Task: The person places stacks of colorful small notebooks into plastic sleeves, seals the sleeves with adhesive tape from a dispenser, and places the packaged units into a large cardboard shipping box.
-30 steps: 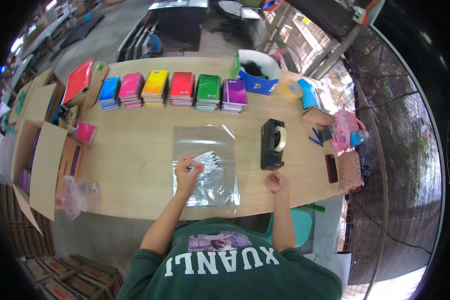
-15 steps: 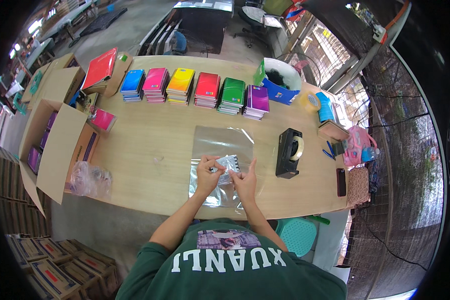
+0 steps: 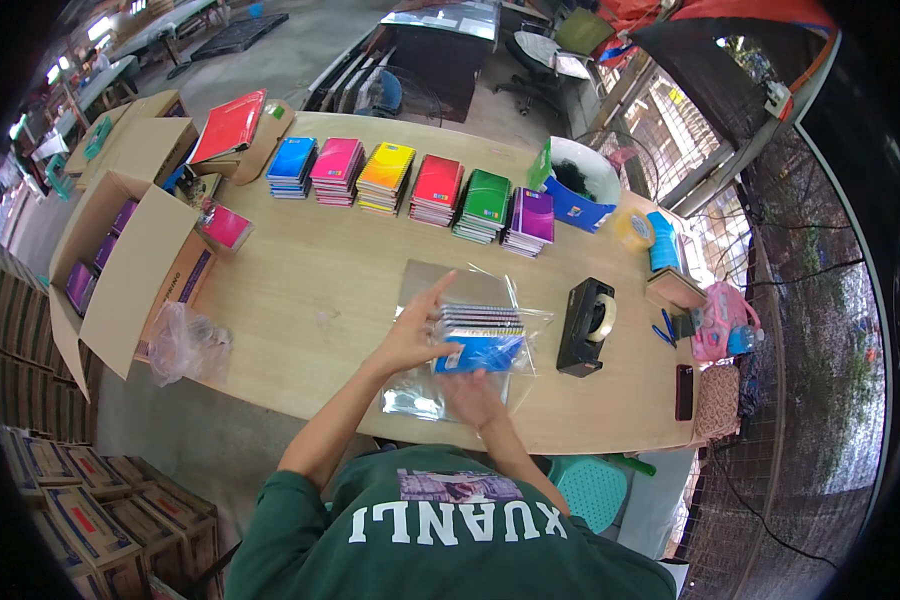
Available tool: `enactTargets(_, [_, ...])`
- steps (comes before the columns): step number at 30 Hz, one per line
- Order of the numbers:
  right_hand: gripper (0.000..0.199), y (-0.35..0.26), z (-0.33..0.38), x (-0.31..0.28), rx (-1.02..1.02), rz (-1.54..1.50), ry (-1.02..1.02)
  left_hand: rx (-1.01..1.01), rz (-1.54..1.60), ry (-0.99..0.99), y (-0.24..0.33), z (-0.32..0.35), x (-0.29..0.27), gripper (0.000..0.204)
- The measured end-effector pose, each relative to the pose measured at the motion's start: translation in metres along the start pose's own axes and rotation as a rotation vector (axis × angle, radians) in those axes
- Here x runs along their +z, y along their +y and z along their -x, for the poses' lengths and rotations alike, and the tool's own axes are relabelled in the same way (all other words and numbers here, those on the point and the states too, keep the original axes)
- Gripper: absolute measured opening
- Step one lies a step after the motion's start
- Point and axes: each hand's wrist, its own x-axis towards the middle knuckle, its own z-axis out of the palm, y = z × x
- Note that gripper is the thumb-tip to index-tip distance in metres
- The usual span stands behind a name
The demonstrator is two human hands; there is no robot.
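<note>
A bundle of spiral notebooks (image 3: 482,352) in a clear plastic bag is tilted over the table, its blue cover and several stacked spiral spines showing. My left hand (image 3: 417,332) grips its left side, thumb on the blue cover and index finger stretched away. At the lower edge of the bundle is my right hand (image 3: 473,398), smeared by motion, its fingers partly hidden. Below the hands lie flat clear plastic bags (image 3: 410,398) on the wooden table.
Six notebook stacks, among them a yellow one (image 3: 386,172), line the far side. A black tape dispenser (image 3: 582,330) stands on the right, with a phone (image 3: 684,392) and a pink bag (image 3: 722,318) beyond. An open carton (image 3: 135,285) and crumpled plastic (image 3: 187,343) are at left.
The bundle has turned, so its blue cover and spines now show. Both hands were pinching near its middle; the left has moved to its side and the right below it. The view has shifted slightly.
</note>
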Motion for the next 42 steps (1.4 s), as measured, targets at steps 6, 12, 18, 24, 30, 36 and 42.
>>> enactTargets(6, [0.083, -0.048, -0.022, 0.008, -0.421, 1.291, -0.006, 0.026, -0.251, 0.109, -0.081, 0.04, 0.019, 0.092])
enactTargets(12, [0.092, -0.08, 0.0, 0.024, -0.686, 1.549, -0.162, 0.196, -0.433, 0.145, -0.042, 0.041, -0.011, 0.091])
enactTargets(18, [0.066, -0.142, 0.01, 0.081, -0.963, 2.02, -0.391, 0.529, -0.854, -0.297, 0.052, 0.019, -0.044, 0.061])
enactTargets(24, [0.11, -0.09, -0.024, -0.025, -0.716, 1.125, -0.21, 0.208, -0.199, 0.085, -0.051, 0.042, -0.012, 0.11])
enactTargets(30, [0.136, -0.021, -0.037, -0.002, -0.376, 0.893, -0.193, 0.086, 0.097, 0.073, -0.109, 0.051, 0.04, 0.124])
enactTargets(36, [0.116, -0.068, 0.0, 0.039, -0.989, 1.605, -0.023, 0.332, -0.393, 0.476, -0.079, 0.067, 0.046, 0.097])
enactTargets(42, [0.037, -0.139, 0.025, 0.108, -0.701, 2.28, -0.733, 0.413, -0.616, 0.334, -0.056, 0.077, 0.027, 0.061])
